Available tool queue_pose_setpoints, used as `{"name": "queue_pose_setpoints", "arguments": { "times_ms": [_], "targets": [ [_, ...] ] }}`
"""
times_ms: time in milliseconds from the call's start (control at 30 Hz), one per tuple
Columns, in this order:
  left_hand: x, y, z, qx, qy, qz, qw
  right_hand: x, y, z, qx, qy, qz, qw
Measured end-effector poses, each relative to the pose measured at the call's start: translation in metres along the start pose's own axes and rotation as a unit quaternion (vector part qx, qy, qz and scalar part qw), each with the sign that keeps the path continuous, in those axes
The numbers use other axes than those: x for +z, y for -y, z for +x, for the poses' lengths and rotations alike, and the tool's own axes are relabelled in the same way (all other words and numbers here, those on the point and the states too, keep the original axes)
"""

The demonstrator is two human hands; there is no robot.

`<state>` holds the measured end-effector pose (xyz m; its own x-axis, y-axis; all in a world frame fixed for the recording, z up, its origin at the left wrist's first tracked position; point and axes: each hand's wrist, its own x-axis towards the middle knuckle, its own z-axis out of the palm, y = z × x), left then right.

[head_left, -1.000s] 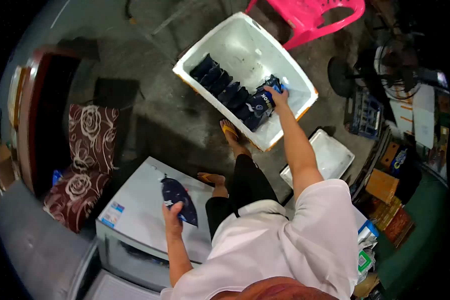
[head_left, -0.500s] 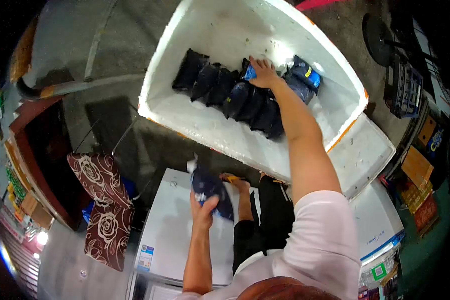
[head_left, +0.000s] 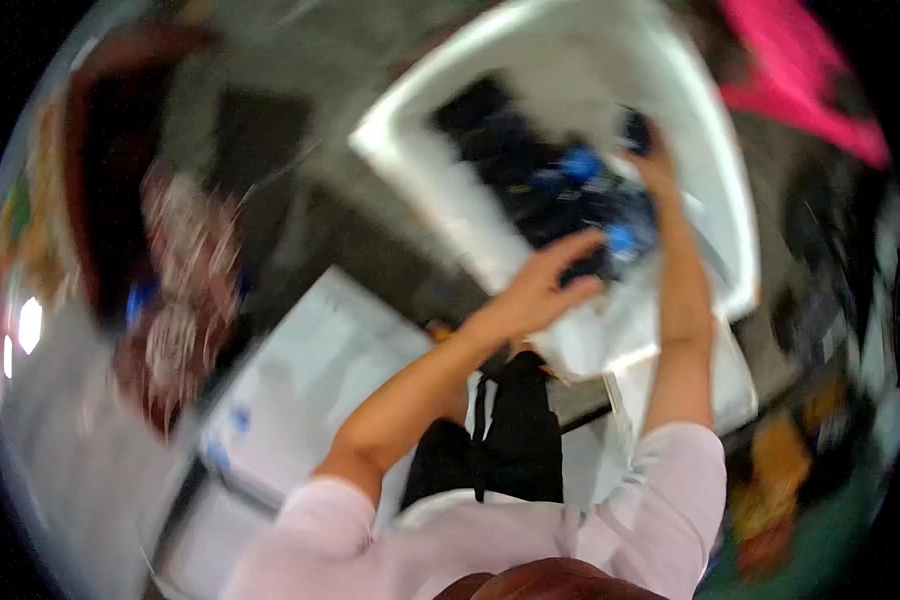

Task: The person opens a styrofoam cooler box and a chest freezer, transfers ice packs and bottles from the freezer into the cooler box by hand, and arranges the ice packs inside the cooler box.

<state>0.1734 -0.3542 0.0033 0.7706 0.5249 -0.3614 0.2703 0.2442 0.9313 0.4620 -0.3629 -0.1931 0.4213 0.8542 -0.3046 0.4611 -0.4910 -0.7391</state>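
Note:
A white foam box (head_left: 420, 185) holds a row of dark plastic packets (head_left: 515, 165), some with bright blue patches. My left hand (head_left: 542, 288) reaches over the box's near side, its thumb and fingers around the end of a dark packet (head_left: 582, 268). Deeper in the box, toward the right wall, my right hand (head_left: 654, 165) grips another small dark packet (head_left: 634, 131) above the floor of the box. Motion blur smears the packets' print and the fingertips.
A white appliance top (head_left: 310, 350) lies to the left of my legs. Further left stands a brown patterned chair (head_left: 175, 290). A white foam lid or panel (head_left: 715, 385) rests by the box's near right corner. Something pink (head_left: 805, 75) is at the upper right.
My left hand has carried its packet from above the white appliance into the box. My right hand has shifted to the right and now holds a packet. The view has swung and blurred.

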Motion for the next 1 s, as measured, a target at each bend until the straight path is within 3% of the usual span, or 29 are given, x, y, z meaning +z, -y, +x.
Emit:
{"name": "queue_pose_setpoints", "arguments": {
  "times_ms": [33,67,100,133,200,233,267,300,333,367,400,433,500,533,567,600,633,667,767,867,933,967,1000],
  "targets": [
    [-0.01,-0.006,-0.03,-0.049,-0.01,-0.065,0.997,0.034,-0.063,0.013,-0.03,-0.003,0.181,0.983],
    [-0.021,-0.012,-0.061,-0.099,-0.034,-0.101,0.989,0.035,-0.068,0.016,-0.06,0.139,0.186,0.971],
    [-0.041,-0.023,-0.101,-0.123,-0.07,-0.08,0.987,0.049,-0.023,0.002,0.035,0.251,0.265,0.931],
    [-0.053,-0.025,-0.141,-0.125,-0.122,-0.072,0.982,0.054,-0.071,0.022,0.004,0.265,0.099,0.959],
    [-0.07,-0.044,-0.216,-0.14,-0.226,-0.07,0.962,0.052,-0.13,0.043,-0.041,0.261,-0.18,0.948],
    [-0.078,-0.056,-0.254,-0.113,-0.307,-0.07,0.942,0.044,-0.134,0.035,-0.059,0.255,-0.252,0.932],
    [-0.088,-0.074,-0.298,-0.153,-0.381,-0.052,0.911,0.035,-0.145,0.033,-0.097,0.288,-0.261,0.916],
    [-0.095,-0.084,-0.344,-0.104,-0.489,-0.02,0.866,0.026,-0.107,0.013,-0.152,0.257,-0.275,0.914],
    [-0.102,-0.097,-0.39,-0.148,-0.588,0.017,0.795,0.018,-0.049,-0.022,-0.104,0.229,-0.229,0.94],
    [-0.113,-0.09,-0.451,-0.12,-0.679,0.05,0.723,0.015,-0.014,-0.047,-0.112,0.221,-0.17,0.954],
    [-0.12,-0.096,-0.504,-0.154,-0.737,0.108,0.65,0.008,0.035,-0.08,-0.064,0.25,-0.145,0.955],
    [-0.12,-0.073,-0.569,-0.107,-0.798,0.109,0.583,0.004,0.044,-0.097,-0.08,0.244,-0.132,0.957],
    [-0.101,-0.048,-0.677,-0.204,-0.855,0.108,0.464,-0.006,0.07,-0.133,-0.111,0.244,-0.186,0.945],
    [-0.077,0.0,-0.747,-0.296,-0.847,0.086,0.433,-0.004,0.068,-0.146,-0.124,0.241,-0.146,0.951],
    [-0.059,0.047,-0.802,-0.384,-0.828,0.055,0.404,-0.004,0.096,-0.168,-0.072,0.261,-0.131,0.954],
    [-0.051,0.065,-0.831,-0.49,-0.771,0.078,0.399,0.002,0.13,-0.197,-0.062,0.245,-0.171,0.952],
    [-0.042,0.088,-0.853,-0.589,-0.697,0.095,0.398,0.005,0.174,-0.23,0.068,0.248,-0.109,0.96],
    [-0.035,0.12,-0.879,-0.579,-0.694,0.071,0.423,0.003,0.204,-0.25,0.07,0.266,-0.127,0.953],
    [-0.079,0.164,-0.907,-0.505,-0.735,0.153,0.426,0.031,0.323,-0.32,0.065,0.304,-0.125,0.942],
    [-0.156,0.211,-0.914,-0.419,-0.77,0.149,0.458,0.08,0.435,-0.372,-0.025,0.306,-0.175,0.936],
    [-0.205,0.242,-0.912,-0.452,-0.748,0.03,0.486,0.109,0.47,-0.371,-0.144,0.345,-0.181,0.91],
    [-0.227,0.237,-0.908,-0.502,-0.684,-0.008,0.53,0.13,0.508,-0.383,-0.187,0.36,-0.18,0.896],
    [-0.239,0.246,-0.898,-0.559,-0.653,0.069,0.507,0.154,0.545,-0.397,-0.28,0.352,-0.182,0.874]
  ]
}}
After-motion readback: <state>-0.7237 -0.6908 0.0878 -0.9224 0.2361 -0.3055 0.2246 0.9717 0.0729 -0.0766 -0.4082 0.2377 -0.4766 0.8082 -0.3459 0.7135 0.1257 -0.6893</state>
